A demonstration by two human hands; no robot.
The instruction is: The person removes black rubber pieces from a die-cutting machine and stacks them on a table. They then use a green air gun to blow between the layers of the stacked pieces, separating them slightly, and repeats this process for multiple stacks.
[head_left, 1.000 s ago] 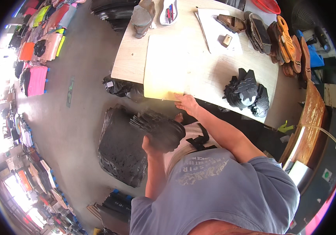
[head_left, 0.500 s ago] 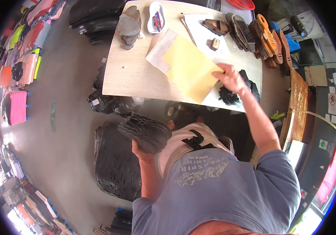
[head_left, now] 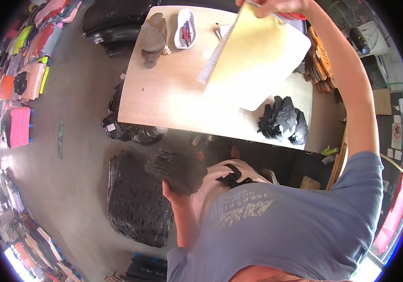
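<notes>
My left hand (head_left: 175, 193) is closed around the edge of a thick stack of thin black sheets (head_left: 178, 170), low beside my body and left of my apron. At the far side of the table (head_left: 159, 101), my right hand (head_left: 283, 6) pinches the top of some yellow paper sheets (head_left: 253, 51). A white printed strip shows along their left edge. The papers hang tilted over the tabletop and hide part of it. On the table's near right corner sits a cluster of black cut pieces with jagged edges (head_left: 283, 121), apart from both hands.
A white tray with pens (head_left: 184, 29) and a grey-brown sole-shaped bundle (head_left: 152, 43) lie at the table's far left. Orange and brown sole shapes (head_left: 321, 61) stand at right, near a fan (head_left: 352, 21). A large black stack (head_left: 138, 202) rests on the floor left of me.
My right hand has lifted the yellow papers up and away from me, from the table's near side to its far side. My left hand keeps the black stack at nearly the same place.
</notes>
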